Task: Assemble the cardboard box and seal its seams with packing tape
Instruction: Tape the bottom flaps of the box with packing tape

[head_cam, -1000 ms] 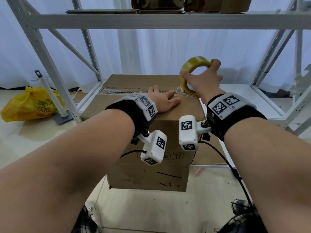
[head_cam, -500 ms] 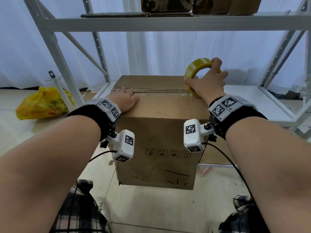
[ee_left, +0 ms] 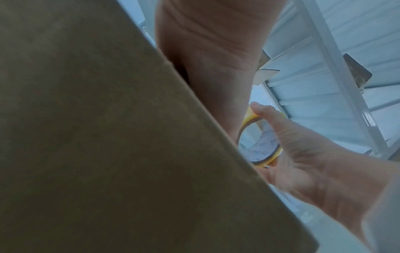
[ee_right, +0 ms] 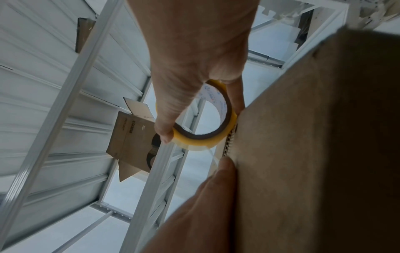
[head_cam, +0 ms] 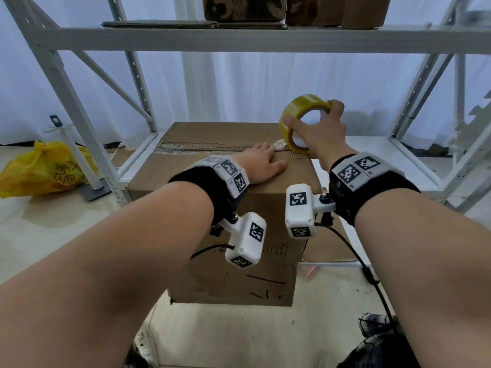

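A brown cardboard box (head_cam: 212, 181) stands closed in front of me, its centre seam (head_cam: 202, 148) running left to right across the top. My right hand (head_cam: 316, 134) grips a yellowish roll of packing tape (head_cam: 297, 112) on edge at the seam's right end; the roll (ee_right: 207, 137) touches the box edge (ee_right: 303, 137), with a clear strip of tape (ee_right: 213, 157) paid out from it. My left hand (head_cam: 261, 162) lies flat on the box top beside the roll, fingers straight, pressing near the seam. The left wrist view shows the box side (ee_left: 108, 137) and the roll (ee_left: 259, 147).
A white metal rack (head_cam: 79, 107) surrounds the box, its shelf beam (head_cam: 239, 38) overhead carrying flat cardboard and other boxes (head_cam: 244, 6). A yellow plastic bag (head_cam: 45, 168) and a white post on a base (head_cam: 77, 155) sit on the floor at left. Cables hang from my wrist cameras.
My left hand slid from the left end of the seam back to the right, next to the roll. My right hand stayed at the right end with the tape roll.
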